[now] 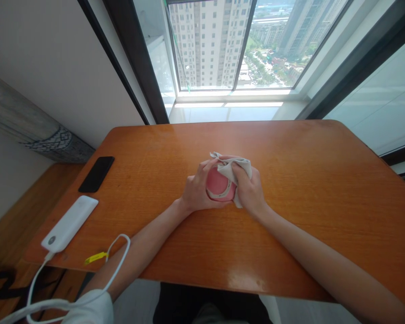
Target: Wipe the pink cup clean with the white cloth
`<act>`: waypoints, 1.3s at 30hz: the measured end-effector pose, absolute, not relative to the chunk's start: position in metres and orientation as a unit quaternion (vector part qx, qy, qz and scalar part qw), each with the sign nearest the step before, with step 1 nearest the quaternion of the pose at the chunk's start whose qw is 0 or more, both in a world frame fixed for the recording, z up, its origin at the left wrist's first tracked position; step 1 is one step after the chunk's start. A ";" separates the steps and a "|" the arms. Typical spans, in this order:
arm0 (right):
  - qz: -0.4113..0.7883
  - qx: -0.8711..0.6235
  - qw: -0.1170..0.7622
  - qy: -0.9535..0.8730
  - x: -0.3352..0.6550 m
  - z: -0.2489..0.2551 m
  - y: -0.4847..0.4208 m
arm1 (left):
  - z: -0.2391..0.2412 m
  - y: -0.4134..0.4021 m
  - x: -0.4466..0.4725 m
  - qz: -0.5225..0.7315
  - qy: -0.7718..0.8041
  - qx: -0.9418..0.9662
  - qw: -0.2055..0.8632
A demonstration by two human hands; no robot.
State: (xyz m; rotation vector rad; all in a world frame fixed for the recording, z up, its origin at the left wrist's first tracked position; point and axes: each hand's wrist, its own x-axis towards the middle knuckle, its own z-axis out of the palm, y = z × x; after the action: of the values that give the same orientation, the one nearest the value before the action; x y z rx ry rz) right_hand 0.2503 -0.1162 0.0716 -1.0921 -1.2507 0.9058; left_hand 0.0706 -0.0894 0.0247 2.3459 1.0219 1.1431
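In the head view, a small pink round object (218,181) with a pale curved band near its edge is held over the middle of the table. I cannot make out its exact kind. My left hand (196,191) is curled around its left side, thumb low and fingers along the far side. My right hand (251,191) grips a light grey cloth (234,166) and presses it to the object's right and upper edge. Folds of the cloth hang below the right thumb. The hands cover part of the object.
On the left of the brown wooden table (307,180) lie a black phone (96,174) and a white power bank (69,224). A white cable (124,258) with a yellow tag (96,258) passes over my left forearm. A window (222,49) stands beyond the table's far edge.
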 end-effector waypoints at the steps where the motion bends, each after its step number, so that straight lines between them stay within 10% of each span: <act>1: 0.404 -0.472 0.589 -0.516 0.252 0.071 -0.113 | 0.025 -0.089 0.070 0.405 0.348 0.827 0.178; 16: 0.785 -0.345 0.408 -0.313 0.277 0.068 -0.082 | 0.011 -0.092 0.062 0.476 0.223 0.847 -0.076; 21: 0.803 -0.288 0.418 -0.312 0.252 0.066 -0.095 | 0.008 -0.087 0.056 0.548 0.165 0.820 -0.006; 31: 0.371 -0.472 0.637 -0.484 0.233 0.061 -0.132 | 0.015 -0.085 0.077 0.530 0.393 0.659 0.362; 35: 0.091 -0.358 0.539 -0.757 0.245 0.066 -0.141 | 0.017 -0.087 0.082 0.546 0.359 0.612 0.446; 39: 0.058 -0.315 0.442 -0.838 0.253 0.082 -0.142 | 0.013 -0.090 0.077 0.530 0.339 0.668 0.397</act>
State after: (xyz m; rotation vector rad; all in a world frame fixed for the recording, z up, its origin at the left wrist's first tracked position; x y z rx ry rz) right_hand 0.2528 -0.1419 0.0822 -0.7819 -2.0782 0.1431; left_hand 0.0772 -0.0897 0.0131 1.6926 0.8577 1.3428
